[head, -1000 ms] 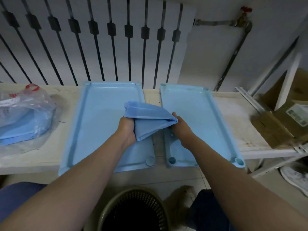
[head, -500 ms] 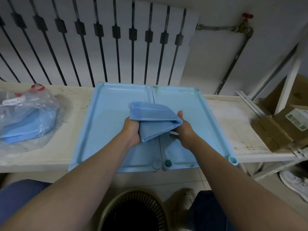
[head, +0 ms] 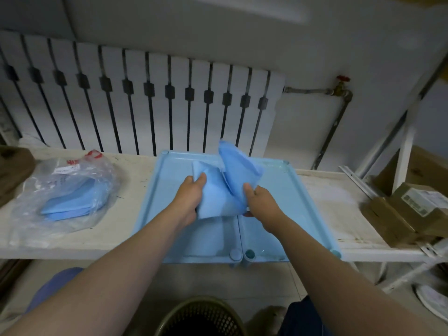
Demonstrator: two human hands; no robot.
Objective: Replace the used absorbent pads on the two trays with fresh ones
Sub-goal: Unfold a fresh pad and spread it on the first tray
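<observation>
Both hands hold one folded blue pad in the air, above the seam where the two trays meet. The left hand grips the pad's left edge, with its fingers curled over the top and the thumb hidden beneath. The right hand holds the pad's right edge low down, its fingers bent around the cloth and the thumb raised against it.

The pad is partly opened. Its lower panel stretches between the hands, and its longer side runs away from the person. A second flap stands up from the right hand and points up and away toward the radiator. That flap's fold line runs from the right hand's thumb up to its tip.

Beneath the left hand lies the left tray, and beneath the right hand the right tray. The trays touch along their inner long edges, and their long axes point away from the person. Both sit on a pale bench.

Well out to the left of the left hand is a clear plastic bag with more blue pads inside. Far out to the right of the right hand rests a cardboard box. Below the forearms, near the person, stands a wastebasket.
</observation>
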